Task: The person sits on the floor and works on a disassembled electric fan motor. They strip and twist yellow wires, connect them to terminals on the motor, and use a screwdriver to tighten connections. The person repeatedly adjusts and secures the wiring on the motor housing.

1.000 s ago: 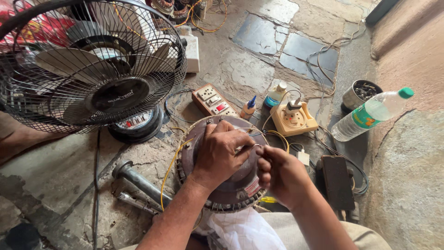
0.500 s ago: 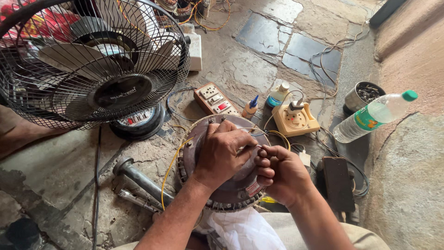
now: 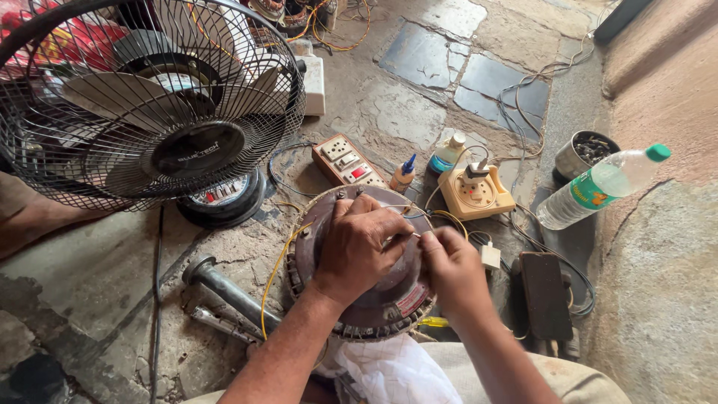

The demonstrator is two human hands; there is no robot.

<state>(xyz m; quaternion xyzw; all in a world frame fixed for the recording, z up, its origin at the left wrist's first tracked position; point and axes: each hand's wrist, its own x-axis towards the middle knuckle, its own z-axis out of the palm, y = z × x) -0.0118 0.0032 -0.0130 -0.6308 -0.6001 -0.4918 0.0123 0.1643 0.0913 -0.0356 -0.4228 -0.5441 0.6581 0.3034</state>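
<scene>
Left hand: the left hand (image 3: 359, 251) lies palm down on the round motor body (image 3: 366, 265), fingers curled over its top, pinning it in place.
Right hand: the right hand (image 3: 449, 269) is clenched in a pinch on a thin wire (image 3: 413, 234) that runs toward the left fingertips; the two hands nearly touch.
Motor body: a dark, disc-shaped fan motor, flat on the stone floor (image 3: 389, 112) just ahead of the person's lap, directly under both hands.
Key relation: the wire lies between the hands, its length running left to right across the motor's top; the right hand has it.
Yellow wire: a yellow wire (image 3: 278, 268) loops off the motor's left edge.
Near right: cream socket box (image 3: 476, 192), black flat case (image 3: 546, 295), plastic bottle (image 3: 598, 188).
Ahead: switch board (image 3: 348, 159), small glue bottle (image 3: 404, 174).
Left: caged table fan (image 3: 146, 101), metal pipe (image 3: 228, 292).
In the way: nothing lies over the motor besides the hands.
</scene>
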